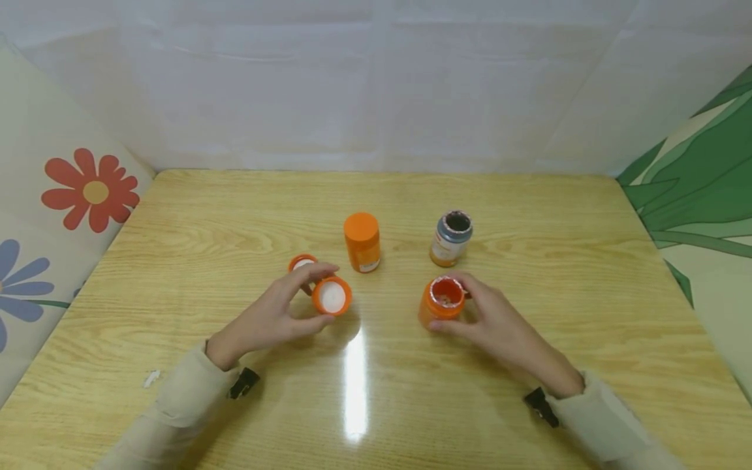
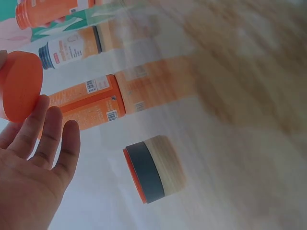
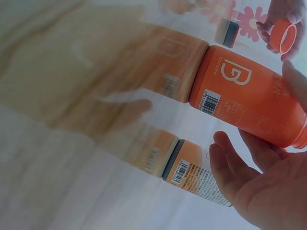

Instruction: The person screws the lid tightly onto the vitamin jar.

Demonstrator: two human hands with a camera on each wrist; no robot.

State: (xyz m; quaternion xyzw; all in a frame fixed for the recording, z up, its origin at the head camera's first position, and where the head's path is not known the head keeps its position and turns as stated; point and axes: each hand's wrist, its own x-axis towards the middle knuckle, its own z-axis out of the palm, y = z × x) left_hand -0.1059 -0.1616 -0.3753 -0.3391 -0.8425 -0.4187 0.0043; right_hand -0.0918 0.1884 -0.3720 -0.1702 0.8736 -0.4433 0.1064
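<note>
My left hand [image 1: 276, 313] pinches an orange lid [image 1: 332, 297] between thumb and fingers, its white inside facing up, above the table. In the left wrist view the lid's orange outer side [image 2: 21, 86] shows. Thumb and fingers of my right hand [image 1: 490, 313] grip an open orange bottle [image 1: 431, 313] near its neck. That bottle [image 3: 249, 96] stands upright on the table in the right wrist view; small pale pieces show inside its mouth. Just behind my left hand lies a second lid [image 1: 302, 262], partly hidden in the head view; its side [image 2: 148, 172] looks dark grey with an orange rim.
A lidded orange bottle [image 1: 361, 243] stands at mid-table. To its right is an open bottle [image 1: 450, 239] with a dark grey neck and a white-and-orange label. The glossy wooden table [image 1: 235, 209] meets a white backdrop [image 1: 376, 85] behind, with printed flowers at the left.
</note>
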